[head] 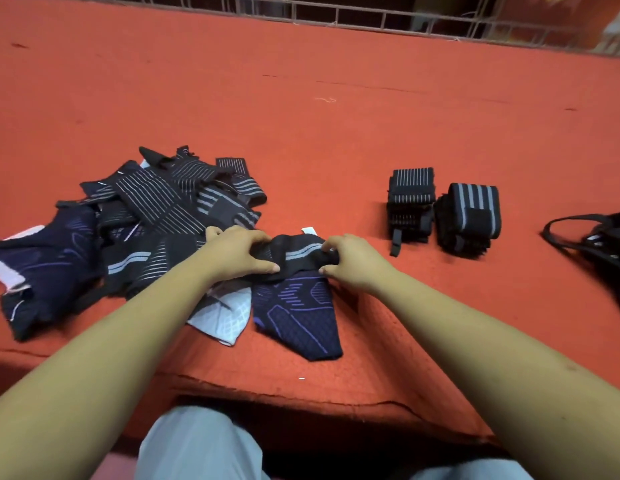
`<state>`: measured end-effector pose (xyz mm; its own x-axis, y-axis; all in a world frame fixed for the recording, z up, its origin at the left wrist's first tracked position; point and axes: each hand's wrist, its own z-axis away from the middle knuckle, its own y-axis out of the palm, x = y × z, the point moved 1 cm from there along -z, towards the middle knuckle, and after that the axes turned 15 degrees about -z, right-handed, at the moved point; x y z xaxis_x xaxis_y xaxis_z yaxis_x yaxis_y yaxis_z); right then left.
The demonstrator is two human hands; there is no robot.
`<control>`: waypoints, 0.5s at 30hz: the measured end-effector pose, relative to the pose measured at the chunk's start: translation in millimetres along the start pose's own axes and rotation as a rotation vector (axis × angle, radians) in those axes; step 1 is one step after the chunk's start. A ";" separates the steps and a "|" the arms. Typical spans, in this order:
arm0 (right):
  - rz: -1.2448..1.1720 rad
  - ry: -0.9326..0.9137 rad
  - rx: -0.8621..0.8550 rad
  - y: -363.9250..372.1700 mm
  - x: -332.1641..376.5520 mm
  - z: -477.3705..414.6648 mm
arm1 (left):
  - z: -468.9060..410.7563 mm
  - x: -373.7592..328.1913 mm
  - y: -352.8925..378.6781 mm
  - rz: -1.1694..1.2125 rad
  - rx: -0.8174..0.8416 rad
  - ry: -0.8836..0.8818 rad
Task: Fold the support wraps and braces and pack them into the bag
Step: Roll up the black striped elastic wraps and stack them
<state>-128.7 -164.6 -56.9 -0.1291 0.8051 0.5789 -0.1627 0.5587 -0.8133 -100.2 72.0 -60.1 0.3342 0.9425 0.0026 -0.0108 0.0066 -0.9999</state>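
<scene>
Far left: a loose pile of unfolded dark elastic wraps and braces [145,216], black and navy with grey stripes, heaped on the orange-red cloth-covered desk [336,116]. A pale grey knitted brace [221,317] lies at the pile's near edge, partly under the left forearm.

Left hand [239,252]: fingers curled over and thumb below, pinching the left end of a black grey-striped strap [298,256]. The strap sits across the top of the navy knitted brace with purple pattern [298,313]. That brace lies flat on the desk in front of the person, beside the pale one. Right hand [350,263]: pinching the strap's right end in the same way. Judged step: folding the strap over the brace's top.

Right of centre: a stack of thin-striped folded wraps [410,202] with a stack of broad-striped folded wraps [469,216] just beside it. Both are apart from the work.

Far right edge: a black fabric bag with loop handles [610,244], partly out of view. Contents cannot be told.

Risks:
- The strap is elastic, so if either pinch slips it may spring back and undo the fold.
- The left hand lies against the pile, so a drag could pull a neighbouring wrap into the fold.
- The navy brace's tip is near the desk edge, so a tug toward the person could slide it off.
- A careless pass toward the bag could topple the stacks.
</scene>
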 end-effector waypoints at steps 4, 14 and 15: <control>-0.016 -0.009 -0.019 2.0 7.4 7.0 | 9.7 -0.7 0.0 0.140 -0.018 0.019; 0.004 -0.003 0.001 47.3 35.1 8.5 | 42.5 -9.1 30.6 0.420 -0.253 -0.136; -0.006 -0.008 -0.022 49.6 38.0 7.3 | 41.2 -6.7 31.1 0.450 -0.243 -0.144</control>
<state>-148.8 -107.7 -74.9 -0.1360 0.8000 0.5844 -0.1420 0.5680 -0.8107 -141.6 79.6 -90.7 0.2140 0.8705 -0.4432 0.1012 -0.4710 -0.8763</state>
